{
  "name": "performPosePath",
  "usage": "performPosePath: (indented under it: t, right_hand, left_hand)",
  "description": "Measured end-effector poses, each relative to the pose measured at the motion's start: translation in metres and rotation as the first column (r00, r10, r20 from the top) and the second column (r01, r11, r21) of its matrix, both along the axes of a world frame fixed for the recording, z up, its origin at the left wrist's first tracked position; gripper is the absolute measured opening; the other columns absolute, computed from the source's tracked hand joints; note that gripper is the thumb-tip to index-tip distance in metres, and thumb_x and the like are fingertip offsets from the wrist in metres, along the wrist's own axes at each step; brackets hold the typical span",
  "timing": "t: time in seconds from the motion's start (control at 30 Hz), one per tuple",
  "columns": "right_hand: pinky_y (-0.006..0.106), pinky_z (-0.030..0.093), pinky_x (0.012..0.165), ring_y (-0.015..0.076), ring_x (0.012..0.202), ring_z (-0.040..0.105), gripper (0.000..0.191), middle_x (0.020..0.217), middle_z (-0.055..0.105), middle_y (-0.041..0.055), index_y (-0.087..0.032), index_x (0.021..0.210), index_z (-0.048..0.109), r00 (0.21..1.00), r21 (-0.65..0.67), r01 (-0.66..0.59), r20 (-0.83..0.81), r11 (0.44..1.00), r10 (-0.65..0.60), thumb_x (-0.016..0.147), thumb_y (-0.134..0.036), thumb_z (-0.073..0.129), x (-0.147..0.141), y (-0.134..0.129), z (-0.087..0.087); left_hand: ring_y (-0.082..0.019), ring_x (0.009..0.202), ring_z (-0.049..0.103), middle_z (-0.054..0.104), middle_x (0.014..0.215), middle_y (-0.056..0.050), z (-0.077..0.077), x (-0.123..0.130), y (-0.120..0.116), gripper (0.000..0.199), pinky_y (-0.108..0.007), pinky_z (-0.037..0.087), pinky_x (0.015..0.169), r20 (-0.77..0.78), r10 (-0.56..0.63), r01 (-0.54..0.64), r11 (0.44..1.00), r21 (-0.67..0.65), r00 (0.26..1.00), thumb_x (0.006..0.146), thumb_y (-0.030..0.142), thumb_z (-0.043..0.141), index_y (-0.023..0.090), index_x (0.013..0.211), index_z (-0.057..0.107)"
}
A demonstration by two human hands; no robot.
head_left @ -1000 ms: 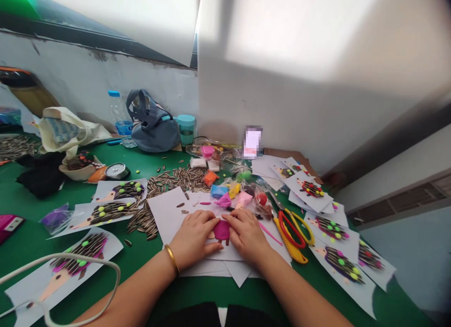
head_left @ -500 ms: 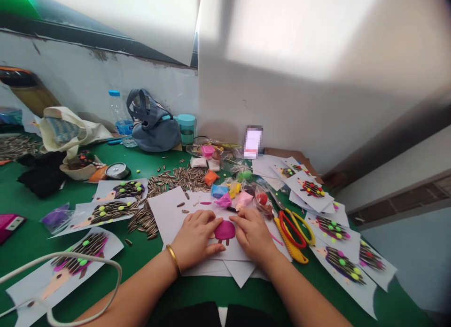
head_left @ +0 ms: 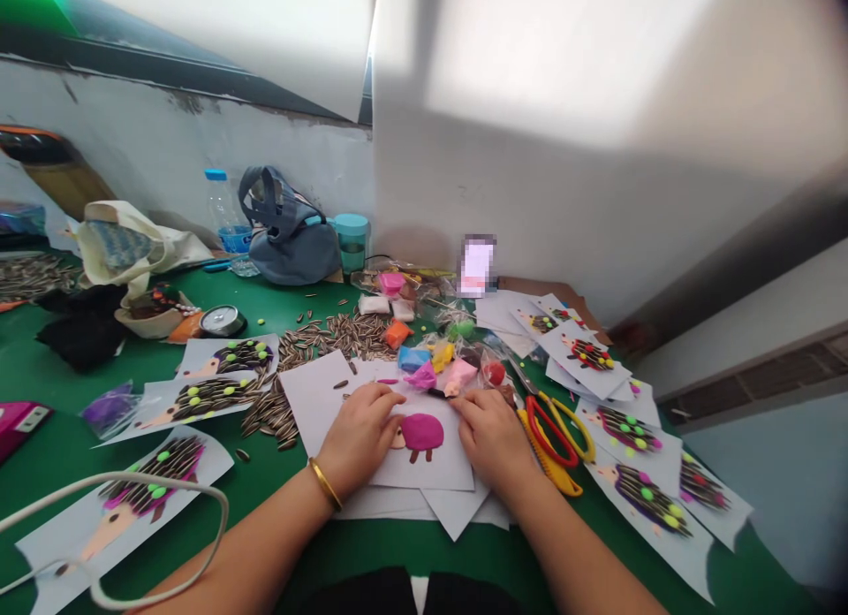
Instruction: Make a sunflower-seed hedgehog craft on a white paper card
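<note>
Looks like the paper [head_left: 450,475] is being steadied from both sides by the left hand [head_left: 358,434] and right hand [head_left: 495,438], fingers loose, nothing visibly gripped. The magenta clay piece [head_left: 422,432] is left uncovered between them; seeds [head_left: 271,413] are piled left, probably for easy reach.

Hands [head_left: 427,434] beside a magenta clay shape [head_left: 422,432] on paper [head_left: 457,469].

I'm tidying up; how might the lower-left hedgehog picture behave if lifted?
The hedgehog picture would probably flop, since its thin-looking paper curls at the edges. Its seed-covered body may make it sag, and seeds might loosen if it bends.
</note>
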State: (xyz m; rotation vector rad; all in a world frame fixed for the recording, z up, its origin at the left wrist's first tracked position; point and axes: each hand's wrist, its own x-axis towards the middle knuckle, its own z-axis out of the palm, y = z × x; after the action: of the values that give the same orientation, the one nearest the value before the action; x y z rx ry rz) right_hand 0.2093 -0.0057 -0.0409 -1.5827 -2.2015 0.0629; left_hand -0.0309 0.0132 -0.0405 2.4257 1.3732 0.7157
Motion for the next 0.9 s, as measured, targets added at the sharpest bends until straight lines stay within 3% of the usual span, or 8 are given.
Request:
performPosePath:
  t: [0.17,0.3,0.57,0.73,0.9]
  right_hand:
    - [0.036,0.042,0.083,0.0249,0.093,0.052,0.017,0.094,0.063,0.0083,-0.021,0.1,0.07,0.994,0.03,0.059,0.09,0.998,-0.062,0.09,-0.019,0.056,0.0,-0.001,0.003]
    - [0.036,0.04,0.078,0.0249,0.09,0.051,0.007,0.09,0.063,0.0079,-0.02,0.091,0.066,0.991,0.042,0.053,0.121,0.998,-0.058,0.088,-0.018,0.059,-0.001,0.0,-0.002]
    - [0.036,0.037,0.075,0.0245,0.085,0.051,0.015,0.086,0.063,0.0069,-0.02,0.09,0.063,0.992,0.064,0.069,0.103,0.996,-0.075,0.089,-0.008,0.054,-0.002,0.003,-0.015]
    - [0.037,0.041,0.08,0.0248,0.09,0.053,0.026,0.091,0.065,0.0084,-0.018,0.104,0.065,1.0,0.078,-0.002,-0.011,0.997,0.003,0.087,-0.004,0.05,-0.002,0.003,-0.012]
    - [0.037,0.044,0.086,0.0237,0.096,0.054,0.026,0.098,0.063,0.0088,-0.019,0.103,0.066,0.967,0.161,-0.104,-0.215,0.981,0.137,0.091,-0.008,0.046,-0.004,0.001,-0.002]
  left_hand:
    - [-0.025,0.097,0.059,0.065,0.102,-0.008,0.001,-0.004,0.007,0.021,-0.041,0.048,0.087,-0.048,0.118,-0.12,0.993,-0.022,0.992,0.089,0.013,0.052,0.019,0.104,0.067]
    - [-0.024,0.097,0.059,0.065,0.101,-0.008,0.001,-0.005,0.009,0.022,-0.039,0.047,0.088,-0.011,0.118,-0.119,0.992,-0.051,0.993,0.091,0.014,0.049,0.019,0.103,0.067]
    - [-0.024,0.096,0.06,0.066,0.101,-0.007,0.006,0.0,0.006,0.019,-0.038,0.044,0.085,-0.116,0.115,-0.123,0.99,-0.066,0.987,0.091,0.02,0.053,0.022,0.102,0.069]
    - [-0.025,0.096,0.06,0.066,0.099,-0.006,0.008,0.004,0.001,0.019,-0.041,0.041,0.086,-0.155,0.106,-0.118,0.99,-0.076,0.982,0.092,0.026,0.053,0.024,0.101,0.07]
    - [-0.024,0.098,0.061,0.068,0.103,-0.008,0.011,0.004,0.001,0.023,-0.039,0.043,0.088,0.035,0.028,-0.024,0.993,-0.12,0.999,0.093,0.029,0.05,0.021,0.1,0.07]
